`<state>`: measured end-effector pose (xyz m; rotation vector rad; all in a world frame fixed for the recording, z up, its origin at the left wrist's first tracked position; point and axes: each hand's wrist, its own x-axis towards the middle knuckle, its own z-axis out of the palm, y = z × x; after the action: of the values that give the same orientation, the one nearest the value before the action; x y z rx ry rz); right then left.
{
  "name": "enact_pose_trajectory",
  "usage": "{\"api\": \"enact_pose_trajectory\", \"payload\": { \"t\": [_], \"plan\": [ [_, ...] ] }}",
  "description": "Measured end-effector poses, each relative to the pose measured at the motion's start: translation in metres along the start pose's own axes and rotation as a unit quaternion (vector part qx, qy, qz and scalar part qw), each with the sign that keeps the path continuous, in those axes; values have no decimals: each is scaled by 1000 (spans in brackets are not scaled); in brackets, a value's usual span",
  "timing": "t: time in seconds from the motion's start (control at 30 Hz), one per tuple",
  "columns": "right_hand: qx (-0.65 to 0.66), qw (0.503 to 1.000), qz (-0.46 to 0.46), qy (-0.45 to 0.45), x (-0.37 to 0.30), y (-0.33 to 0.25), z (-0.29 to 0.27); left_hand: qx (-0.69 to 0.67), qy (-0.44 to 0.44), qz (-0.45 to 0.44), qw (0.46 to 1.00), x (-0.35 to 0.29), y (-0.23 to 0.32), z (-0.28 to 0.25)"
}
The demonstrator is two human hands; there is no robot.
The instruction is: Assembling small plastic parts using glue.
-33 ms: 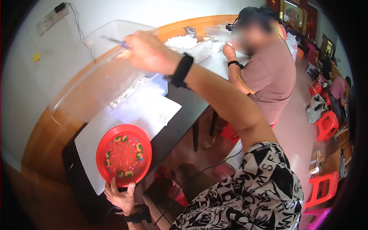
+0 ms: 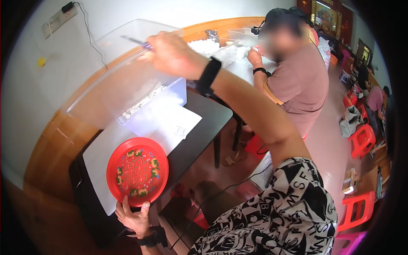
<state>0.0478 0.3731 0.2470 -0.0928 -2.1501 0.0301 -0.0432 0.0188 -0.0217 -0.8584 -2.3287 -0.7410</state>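
Note:
My left hand (image 2: 134, 216) grips the near rim of a round red plate (image 2: 112, 172), thumb and fingers at its edge. The plate bears a green and floral pattern and lies over the white sheet on the dark table. My right hand (image 2: 176, 55) is raised at the far side, closed around a slim tool with a metal tip and purplish handle (image 2: 142, 43); its exact kind is unclear. The same hand is at the edge of a large clear plastic lid or panel (image 2: 102, 91), tilted up. Below it stands a translucent bin (image 2: 176, 95) of small white pieces (image 2: 138, 106).
White paper (image 2: 174, 121) covers part of the dark table (image 2: 208, 114). Farther back, another clear bin (image 2: 225, 53) holds white pieces. A co-worker (image 2: 297, 80) sits at the far right, hands raised. Red stools (image 2: 359, 208) stand along the right. A cable hangs near my lap.
My right hand, with the tool, has shifted slightly to the right, and the clear panel has moved the same way. My left hand and the plate have stayed put.

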Motion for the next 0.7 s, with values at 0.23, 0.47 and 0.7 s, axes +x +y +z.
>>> {"api": "enact_pose_trajectory", "payload": {
  "t": [0.23, 0.47, 0.7],
  "plan": [
    [-122, 990, 73, 0, -18, 70, -18, 2, 6, -1, 1000, 0, -1, 1],
    [-217, 959, 172, -56, -30, 118, -24, -7, 5, -11, 1000, 0, 5, 0],
    [-209, 942, 251, -78, -22, 137, -14, 2, 16, -14, 1000, -2, 1, 0]
  ]
}}
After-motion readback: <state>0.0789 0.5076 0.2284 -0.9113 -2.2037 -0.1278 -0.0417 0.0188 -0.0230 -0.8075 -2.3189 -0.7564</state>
